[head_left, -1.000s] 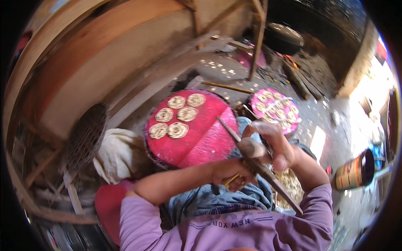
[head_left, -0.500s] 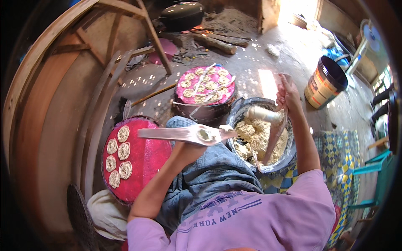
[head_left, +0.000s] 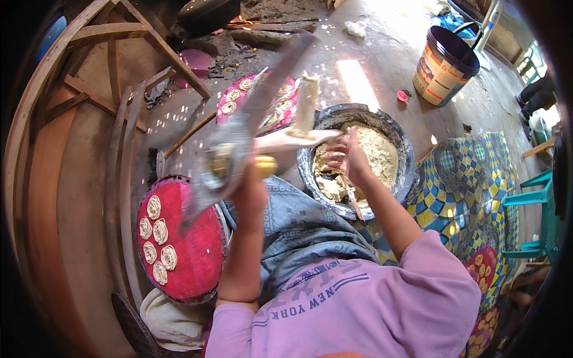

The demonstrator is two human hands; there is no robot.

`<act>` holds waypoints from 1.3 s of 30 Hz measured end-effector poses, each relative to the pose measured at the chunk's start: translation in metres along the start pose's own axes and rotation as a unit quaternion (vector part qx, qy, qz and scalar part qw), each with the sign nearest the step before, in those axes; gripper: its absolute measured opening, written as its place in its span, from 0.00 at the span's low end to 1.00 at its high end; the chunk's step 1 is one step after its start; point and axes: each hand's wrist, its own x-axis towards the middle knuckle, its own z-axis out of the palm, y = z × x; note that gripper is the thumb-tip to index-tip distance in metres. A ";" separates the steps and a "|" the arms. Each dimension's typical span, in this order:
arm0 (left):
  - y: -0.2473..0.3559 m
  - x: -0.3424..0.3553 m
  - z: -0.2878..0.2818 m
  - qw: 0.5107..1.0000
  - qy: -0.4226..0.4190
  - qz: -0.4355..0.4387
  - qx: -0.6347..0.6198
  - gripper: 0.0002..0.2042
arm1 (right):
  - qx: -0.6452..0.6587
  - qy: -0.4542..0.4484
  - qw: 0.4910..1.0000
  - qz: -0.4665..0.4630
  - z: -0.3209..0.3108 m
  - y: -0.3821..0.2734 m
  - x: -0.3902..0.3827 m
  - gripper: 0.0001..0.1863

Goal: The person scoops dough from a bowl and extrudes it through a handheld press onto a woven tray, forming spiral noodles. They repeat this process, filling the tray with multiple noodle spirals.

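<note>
My left hand [head_left: 250, 194] grips a motion-blurred press tool [head_left: 224, 161]: a long wooden bar with a rounded middle, beside a yellow piece [head_left: 265, 167]. Across it lies a pale board [head_left: 283, 141] with an upright dough-coated plunger [head_left: 307, 101]; I cannot tell how they join. My right hand [head_left: 349, 155] has its fingers apart, just beneath the board's tip, over a tub [head_left: 406, 155] of pale dough [head_left: 376, 161] with a stick [head_left: 355, 203] in it. At lower left is a red round tray [head_left: 191, 250] bearing several dough coils; a pink tray [head_left: 239, 107] of coils sits behind the tool.
Wooden frames [head_left: 152, 39] line the left, near a broom [head_left: 191, 134] and sack [head_left: 170, 322]. Behind are a black pot [head_left: 203, 15] and firewood [head_left: 262, 37]. Rightward are a bucket [head_left: 441, 71], patterned mat [head_left: 462, 191], green stool [head_left: 531, 197] and other people's limbs [head_left: 531, 98].
The view has swung toward the dough tub. My left hand's tool has turned from crosswise to upright. My right hand has lowered and let go of the plunger piece it held.
</note>
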 end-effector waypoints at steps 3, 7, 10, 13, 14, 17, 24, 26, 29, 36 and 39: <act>0.013 0.037 -0.038 0.913 0.091 -0.223 -0.330 0.16 | -0.779 -0.007 0.616 0.114 -0.046 0.035 -0.012 0.38; 0.022 0.052 -0.053 0.980 -0.003 -0.134 -0.150 0.20 | -0.869 -0.078 0.475 0.116 -0.087 0.076 -0.028 0.18; 0.018 0.050 -0.048 0.991 0.027 -0.115 -0.066 0.21 | -0.898 -0.050 0.435 0.035 -0.104 0.068 -0.033 0.13; 0.012 0.046 -0.049 0.992 0.035 -0.113 -0.032 0.20 | -0.844 -0.058 0.530 -0.049 -0.115 0.048 -0.038 0.10; 0.011 0.045 -0.051 0.992 0.027 -0.122 -0.030 0.19 | -0.844 -0.074 0.529 -0.051 -0.118 0.044 -0.040 0.10; 0.008 0.044 -0.052 0.986 0.059 -0.137 -0.069 0.15 | -0.801 -0.162 0.573 -0.058 -0.119 0.044 -0.037 0.11; 0.009 0.058 -0.056 0.993 0.022 -0.076 -0.084 0.12 | -0.697 -0.097 0.708 -0.060 -0.103 0.091 -0.012 0.16; 0.007 0.069 -0.054 0.999 -0.032 0.002 -0.043 0.13 | -0.692 -0.108 0.711 -0.057 -0.102 0.089 -0.014 0.19; -0.003 0.086 -0.039 0.985 -0.123 0.117 0.041 0.13 | -0.710 -0.134 0.691 -0.018 -0.105 0.056 -0.027 0.20; -0.060 0.081 0.003 0.907 -0.279 0.268 0.164 0.10 | -0.728 -0.216 0.650 -0.019 -0.072 -0.104 -0.088 0.16; -0.079 0.062 0.018 0.900 -0.289 0.264 0.192 0.05 | -0.608 -0.272 0.745 0.020 -0.047 -0.168 -0.120 0.11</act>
